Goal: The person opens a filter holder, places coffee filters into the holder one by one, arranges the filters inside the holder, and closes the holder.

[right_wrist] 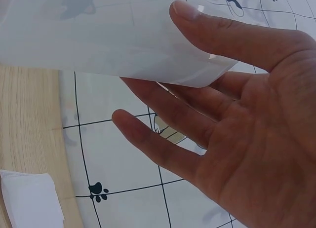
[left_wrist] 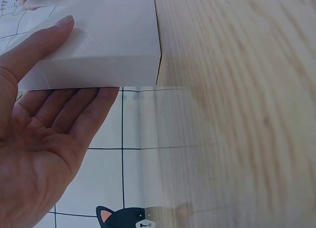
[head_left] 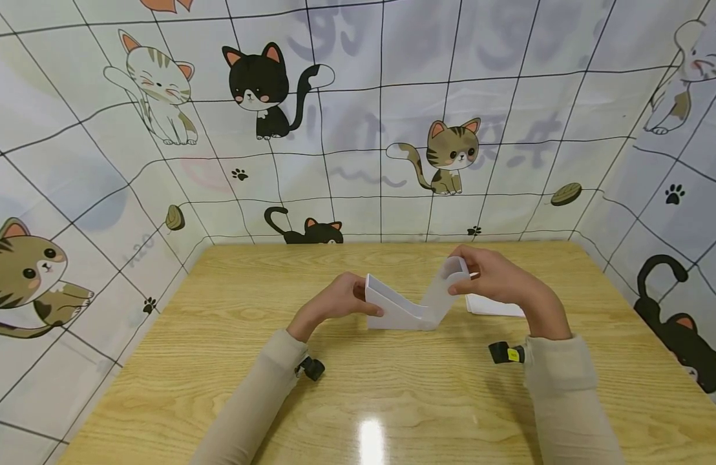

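Observation:
A white, open-topped box with a slanting top edge (head_left: 393, 311) stands at the middle of the table. My left hand (head_left: 342, 297) grips its tall end, thumb on the near wall and fingers behind; the left wrist view shows that thumb lying on the white wall (left_wrist: 113, 35). A translucent, whitish plastic piece with a rounded end (head_left: 442, 290) leans up and right from the box's low end. My right hand (head_left: 494, 276) pinches its raised end between thumb and fingers. In the right wrist view the thumb lies on the plastic piece (right_wrist: 108, 40), with some fingers beneath.
Flat white sheets or packets (head_left: 494, 306) lie on the wooden table (head_left: 230, 387) behind and below my right hand. A cloth with cat prints (head_left: 358, 129) hangs around the table's back and sides. Black wrist cameras (head_left: 313, 369) are strapped at both sleeves.

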Action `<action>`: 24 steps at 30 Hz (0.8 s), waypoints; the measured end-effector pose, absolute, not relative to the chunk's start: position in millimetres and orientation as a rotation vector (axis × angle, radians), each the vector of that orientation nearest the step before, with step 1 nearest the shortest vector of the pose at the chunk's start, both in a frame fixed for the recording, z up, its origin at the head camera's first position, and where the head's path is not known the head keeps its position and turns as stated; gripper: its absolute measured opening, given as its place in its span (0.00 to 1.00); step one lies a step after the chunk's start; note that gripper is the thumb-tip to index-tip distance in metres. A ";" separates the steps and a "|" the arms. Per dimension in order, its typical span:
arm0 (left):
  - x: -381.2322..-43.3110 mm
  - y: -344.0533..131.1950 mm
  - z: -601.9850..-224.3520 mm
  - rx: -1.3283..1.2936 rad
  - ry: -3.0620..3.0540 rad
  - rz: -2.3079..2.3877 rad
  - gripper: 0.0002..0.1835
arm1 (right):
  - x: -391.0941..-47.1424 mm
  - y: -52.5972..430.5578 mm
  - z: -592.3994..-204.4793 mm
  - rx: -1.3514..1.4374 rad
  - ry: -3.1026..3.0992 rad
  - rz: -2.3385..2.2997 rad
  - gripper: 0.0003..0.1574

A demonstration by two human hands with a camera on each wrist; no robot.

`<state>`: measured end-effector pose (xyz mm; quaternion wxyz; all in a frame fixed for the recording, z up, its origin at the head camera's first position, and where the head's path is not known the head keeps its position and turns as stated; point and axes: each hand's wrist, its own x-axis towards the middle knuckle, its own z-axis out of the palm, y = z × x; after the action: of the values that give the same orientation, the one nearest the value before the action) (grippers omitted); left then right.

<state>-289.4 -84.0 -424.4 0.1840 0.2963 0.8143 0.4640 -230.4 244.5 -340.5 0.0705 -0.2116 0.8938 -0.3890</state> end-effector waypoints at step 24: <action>-290.7 -85.0 -424.8 0.820 2.314 1.302 0.18 | -228.9 251.3 -339.6 -0.635 2.681 -1.167 0.23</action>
<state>-290.7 -85.0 -424.8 0.1802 0.2904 0.8191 0.4608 -228.9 251.3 -339.6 0.0748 -0.2115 0.8935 -0.3889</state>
